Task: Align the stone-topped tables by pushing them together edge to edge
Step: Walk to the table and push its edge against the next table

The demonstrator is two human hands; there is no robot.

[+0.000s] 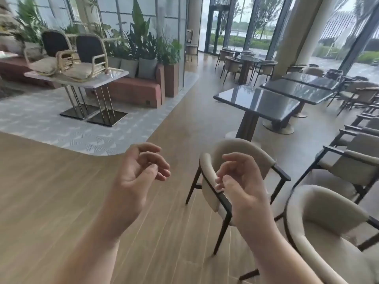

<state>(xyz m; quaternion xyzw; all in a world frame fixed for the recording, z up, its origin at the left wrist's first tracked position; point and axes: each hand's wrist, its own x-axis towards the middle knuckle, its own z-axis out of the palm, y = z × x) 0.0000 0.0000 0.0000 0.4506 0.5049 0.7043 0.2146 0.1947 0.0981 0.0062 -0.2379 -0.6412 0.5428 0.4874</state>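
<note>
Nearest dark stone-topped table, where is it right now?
Head view, right of centre: the nearest dark table stands beyond the cream chair, beside a second table.

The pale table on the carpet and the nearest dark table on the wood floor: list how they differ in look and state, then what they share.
The pale table carries rattan chairs on top; the nearest dark table shows only reflections. The pale table stands on thin metal rods over flat square plates; the dark table has one thick central pedestal. The pale top is whitish, the dark top glossy grey. Both are rectangular and untouched by either hand.
</note>
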